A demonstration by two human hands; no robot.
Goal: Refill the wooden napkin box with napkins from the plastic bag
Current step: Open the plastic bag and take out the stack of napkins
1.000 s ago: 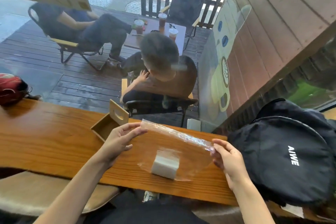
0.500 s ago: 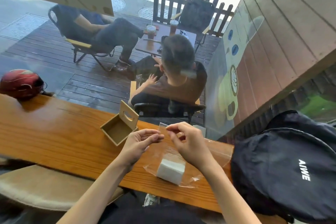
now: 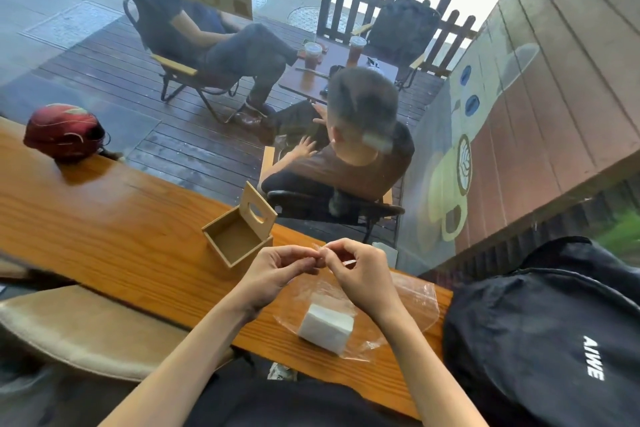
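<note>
A clear plastic bag [image 3: 414, 302] stands on the wooden counter [image 3: 104, 229] in front of me, with a white stack of napkins [image 3: 325, 328] at its bottom. My left hand [image 3: 277, 270] and my right hand [image 3: 360, 270] pinch the bag's top edge close together, fingertips almost touching. The wooden napkin box [image 3: 239, 236] sits just behind my left hand with nothing inside it. Its slotted lid stands upright at the back.
A black backpack [image 3: 547, 333] lies on the counter at the right, touching the bag's side. A red helmet [image 3: 64, 132] rests at the far left. A window runs along the counter's far edge; people sit at a table outside. A beige seat [image 3: 86, 329] is below left.
My hands, first wide apart on the bag's upper corners, have come together at the middle of its top edge. The view has shifted, so the box and helmet show more fully.
</note>
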